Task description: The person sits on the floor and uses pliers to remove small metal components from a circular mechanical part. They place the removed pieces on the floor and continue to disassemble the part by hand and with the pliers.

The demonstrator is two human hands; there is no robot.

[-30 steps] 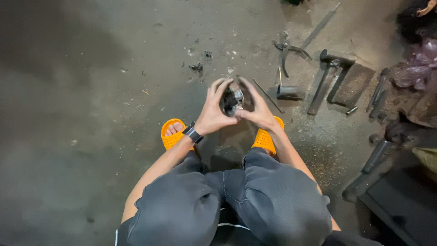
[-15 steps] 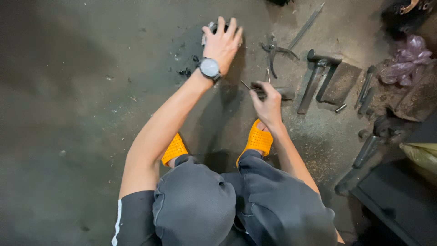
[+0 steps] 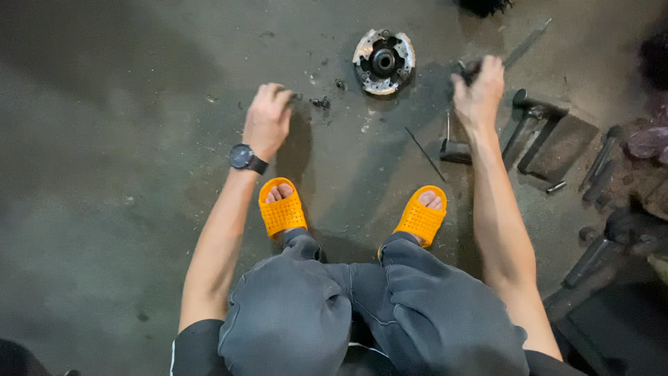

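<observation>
A round, dirty metal part with a black hub [image 3: 383, 60] lies flat on the concrete floor ahead of my feet. My left hand [image 3: 267, 120], with a black watch on its wrist, hovers low over the floor to the left of it, fingers curled down near some small dark bits [image 3: 320, 103]; whether it holds anything is hidden. My right hand [image 3: 479, 92] is closed around a dark tool handle [image 3: 467, 68] to the right of the round part.
My feet in orange slippers [image 3: 282, 207] rest on the floor below the part. Hammers and metal tools [image 3: 532, 118] lie at the right, with a thin rod [image 3: 426, 153] and a dark case [image 3: 612, 327] at the lower right.
The round part went from both hands to the floor. My left hand drew back left and down from it. My right hand moved up to the right and closed on a tool.
</observation>
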